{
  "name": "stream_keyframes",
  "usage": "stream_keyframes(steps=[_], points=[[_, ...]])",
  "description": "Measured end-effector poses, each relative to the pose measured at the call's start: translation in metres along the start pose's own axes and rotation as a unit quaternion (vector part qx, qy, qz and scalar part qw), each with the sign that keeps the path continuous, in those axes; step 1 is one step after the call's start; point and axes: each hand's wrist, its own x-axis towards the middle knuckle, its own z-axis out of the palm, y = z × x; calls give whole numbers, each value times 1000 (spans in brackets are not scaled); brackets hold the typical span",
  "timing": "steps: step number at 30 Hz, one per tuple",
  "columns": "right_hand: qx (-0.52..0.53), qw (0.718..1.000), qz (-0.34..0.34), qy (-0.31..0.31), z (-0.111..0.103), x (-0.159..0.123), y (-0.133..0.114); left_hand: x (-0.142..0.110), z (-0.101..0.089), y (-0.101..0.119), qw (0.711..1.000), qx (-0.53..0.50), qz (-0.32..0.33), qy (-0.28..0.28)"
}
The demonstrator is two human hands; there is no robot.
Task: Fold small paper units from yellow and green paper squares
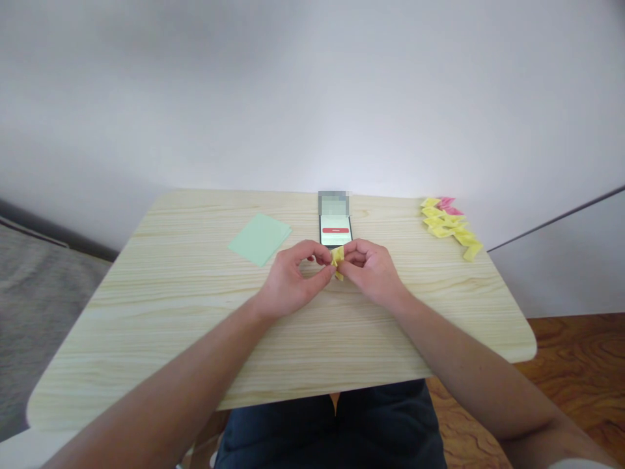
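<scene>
A small folded yellow paper (338, 255) is pinched between my two hands above the middle of the table. My left hand (297, 277) grips its left side with thumb and forefinger. From the other side, the thumb and fingers of my right hand (374, 270) close on it. My fingertips cover part of the paper, so its full shape is hidden. Just beyond my fingers lies a phone (335, 221) with a lit screen and a red bar. To the left of it rest pale green paper squares (261, 238), slightly fanned.
Several folded yellow paper pieces (442, 225) lie at the table's far right, with pink folded paper (449, 205) among them. The light wood table (161, 306) backs onto a white wall (312, 98). A grey fabric surface (39, 312) is at the left.
</scene>
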Motion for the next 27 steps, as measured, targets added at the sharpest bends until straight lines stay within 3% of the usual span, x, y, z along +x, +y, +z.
stream_keyframes(steps=[11, 19, 27], points=[[-66, 998, -15, -7, -5, 2, -1, 1, 0, -3, 1000, 1, -9, 24], [31, 999, 4, 7, -1, 6, 3, 2, 3, -3, 998, -12, -50, 21], [12, 1000, -13, 15, -1, 3, 3, 2, 4, -5, 998, -4, -55, 31]])
